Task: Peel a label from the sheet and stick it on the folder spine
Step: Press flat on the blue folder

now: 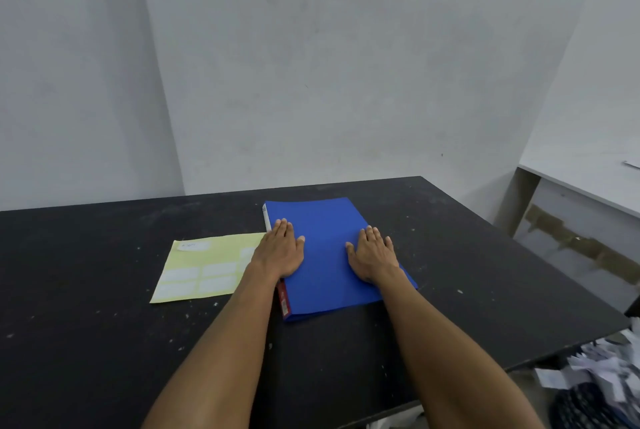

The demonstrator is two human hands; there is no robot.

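A blue folder (325, 255) lies flat on the black table (104, 324), its spine along the left edge, white at the far end (267, 219) and red at the near end (283, 300). My left hand (280, 250) rests flat, palm down, on the folder's left side over the spine. My right hand (375, 255) rests flat on the folder's right half. Both hold nothing. A yellow label sheet (204, 269) with several white labels lies to the left of the folder, its right edge under my left wrist.
A grey wall stands just behind the table. A white desk (588, 183) is at the right with taped cardboard below it. A pile of paper scraps and a dark patterned item (595, 383) lie on the floor off the table's right near corner.
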